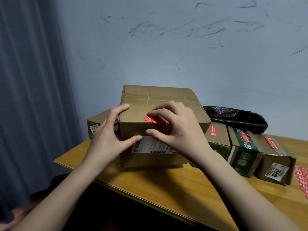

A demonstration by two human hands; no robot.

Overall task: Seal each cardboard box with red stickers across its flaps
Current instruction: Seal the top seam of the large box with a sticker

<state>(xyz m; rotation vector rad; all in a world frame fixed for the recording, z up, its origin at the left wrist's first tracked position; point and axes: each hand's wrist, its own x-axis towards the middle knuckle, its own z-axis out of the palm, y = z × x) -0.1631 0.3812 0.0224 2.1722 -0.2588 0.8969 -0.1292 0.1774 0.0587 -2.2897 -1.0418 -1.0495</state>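
Pressing a red sticker (pixel 150 118) onto the near top edge of a large cardboard box (pixel 155 104) on the desk (pixel 166 180), my right hand (pixel 176 129) has its fingers curled over the sticker, thumb on the box's front. My left hand (pixel 110 130) clasps the box's left corner between fingers and thumb. To the right, three smaller boxes (pixel 243 147) stand closed, each with a red sticker. A sticker sheet (pixel 302 179) lies at the desk's right edge, a black bag (pixel 236 117) behind.

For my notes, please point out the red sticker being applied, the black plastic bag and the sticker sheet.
red sticker (pixel 150 118), head view, left end.
black plastic bag (pixel 236 116), head view, middle.
sticker sheet (pixel 302 178), head view, visible strip.
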